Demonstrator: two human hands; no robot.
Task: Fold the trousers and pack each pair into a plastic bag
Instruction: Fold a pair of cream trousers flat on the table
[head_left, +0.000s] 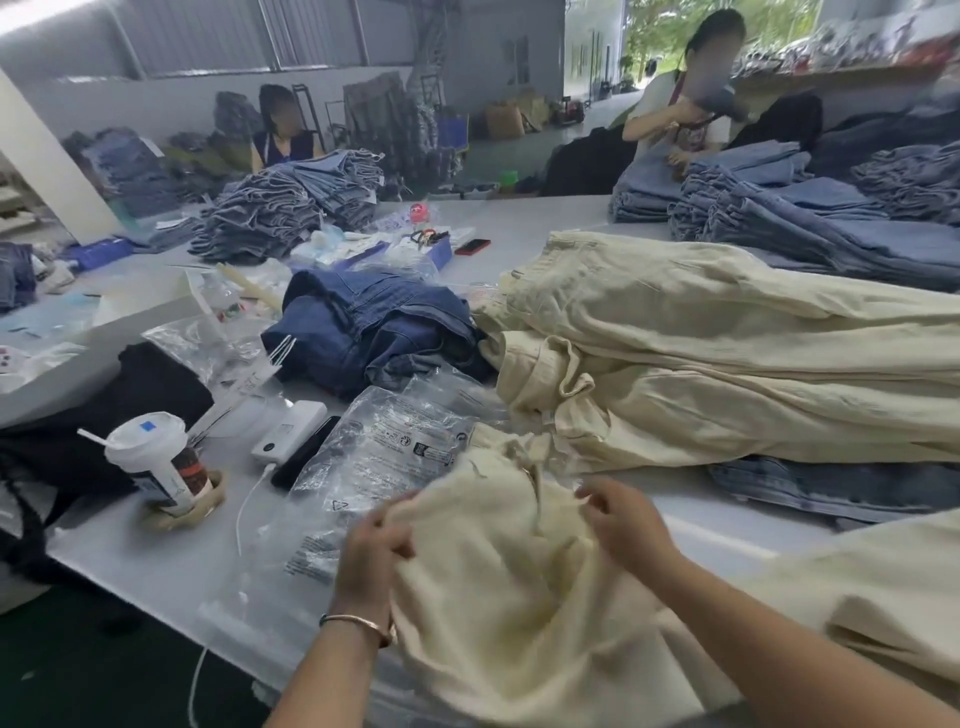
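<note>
A pair of cream trousers (498, 587) lies bunched at the near edge of the white table (156, 561). My left hand (376, 551) grips the fabric at its left side, fingers curled into the cloth. My right hand (621, 514) pinches the top edge on the right. Clear printed plastic bags (384, 457) lie flat just beyond and to the left of the trousers, partly under them. A pile of more cream trousers (727, 364) stretches across the table to the right.
A lidded drink cup with a straw (156, 462), a white power bank (288, 431) and a black phone (304, 452) sit at the left. Dark blue jeans (363, 322) lie in the middle. Stacks of denim (831, 223) fill the far right. Two people work at the far side.
</note>
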